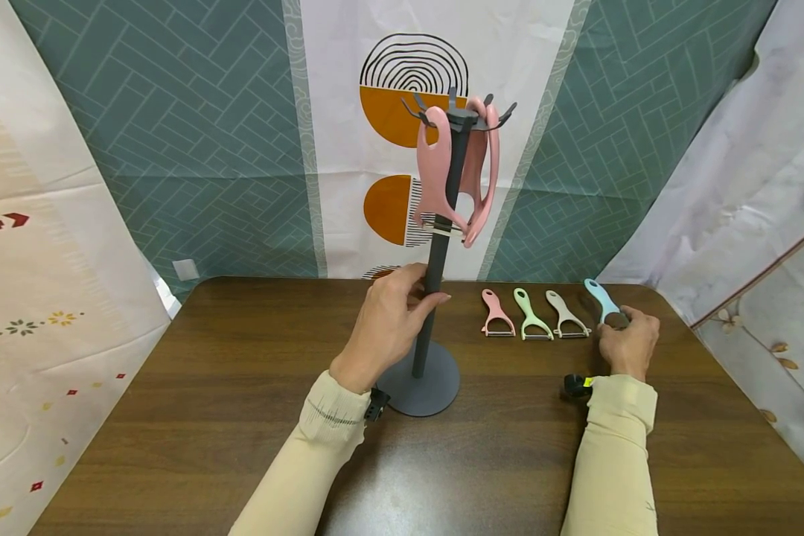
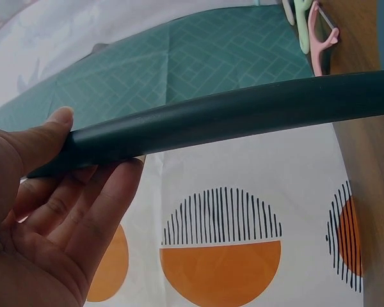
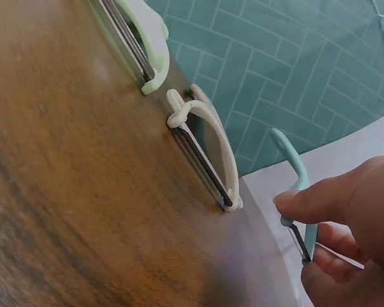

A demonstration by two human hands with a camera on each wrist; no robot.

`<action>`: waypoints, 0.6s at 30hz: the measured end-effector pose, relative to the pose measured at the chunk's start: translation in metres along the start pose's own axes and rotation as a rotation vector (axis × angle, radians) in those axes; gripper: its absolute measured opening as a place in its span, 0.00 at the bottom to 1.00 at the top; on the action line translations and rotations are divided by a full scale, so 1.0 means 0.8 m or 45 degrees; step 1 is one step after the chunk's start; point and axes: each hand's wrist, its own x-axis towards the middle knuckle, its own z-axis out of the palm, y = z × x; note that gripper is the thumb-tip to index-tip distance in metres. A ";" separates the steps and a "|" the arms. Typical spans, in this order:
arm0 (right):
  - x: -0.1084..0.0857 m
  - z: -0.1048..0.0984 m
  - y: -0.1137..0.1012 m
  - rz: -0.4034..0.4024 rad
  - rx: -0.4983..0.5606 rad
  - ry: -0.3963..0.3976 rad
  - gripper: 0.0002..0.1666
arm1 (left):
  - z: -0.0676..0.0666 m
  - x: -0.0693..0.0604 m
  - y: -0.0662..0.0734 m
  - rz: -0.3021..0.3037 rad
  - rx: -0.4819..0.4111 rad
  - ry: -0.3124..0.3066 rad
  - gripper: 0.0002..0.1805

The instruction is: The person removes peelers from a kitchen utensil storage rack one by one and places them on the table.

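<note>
Two hands work well apart over the table (image 1: 208,387). Nearest me: the round base (image 1: 418,399) of the dark stand (image 1: 426,339), flat on the wood.

Right hand (image 1: 630,342): at the table's far right, thumb and fingers pinching the blue peeler (image 1: 601,296) near its blade end. Relation to note: the peeler runs from these fingers away from the person and a little left, so its handle end points outward, free of the grip. It looks raised off the wood; contact not certain.

Left hand (image 1: 388,320): thumb and fingers curled round the stand's pole, well left of the blue peeler. How firmly, I cannot tell. Right hand is plainly the nearer to the peeler.

Left of the blue one, in a row: white peeler (image 1: 560,306), green peeler (image 1: 525,306), pink peeler (image 1: 492,306), handles pointing away, blades toward the person.

Higher up, the stand's hooks (image 1: 507,115) carry at least two hanging pink peelers (image 1: 434,167), left of and well above the blue peeler. Behind everything, printed cloth (image 1: 194,134).
</note>
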 end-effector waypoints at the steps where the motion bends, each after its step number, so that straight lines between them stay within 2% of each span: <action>1: 0.000 0.000 0.000 0.000 -0.003 -0.002 0.36 | 0.000 0.000 0.000 0.000 0.001 0.000 0.12; 18: 0.001 0.005 0.005 0.018 -0.051 -0.027 0.36 | 0.000 0.000 0.000 0.004 0.011 0.000 0.11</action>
